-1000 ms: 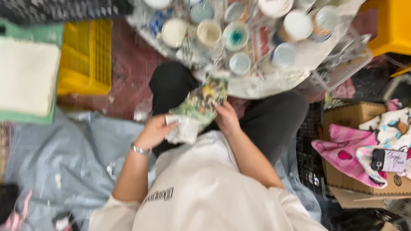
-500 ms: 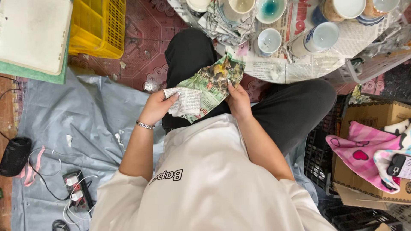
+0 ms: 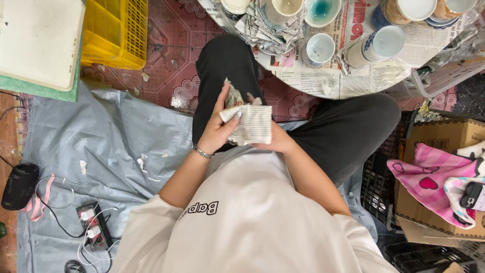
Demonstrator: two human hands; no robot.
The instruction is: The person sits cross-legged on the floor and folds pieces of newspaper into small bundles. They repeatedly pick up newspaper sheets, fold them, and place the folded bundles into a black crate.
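I am looking straight down at a person sitting with both hands working over the lap, and the left hand is curling its grip around a crumpled wad of newspaper, thumb and fingers wrapping its left side. The right hand is cupping the same wad from beneath and from the right, so both grips are closing on the paper together; most of the right hand's fingers are hiding under the wad, and I cannot tell whether anything is wrapped inside it. The newspaper is sitting just above the lap, between the dark trouser legs, close to the white shirt. A thin bracelet is circling the left wrist. Ahead of the knees a round surface covered in newspaper sheets is carrying several ceramic cups, one of them glazed teal inside. A yellow plastic crate is standing at the upper left on the red tiled floor, a grey plastic sheet is spreading beside the person, and a cardboard box with pink cloth is lying at the right.
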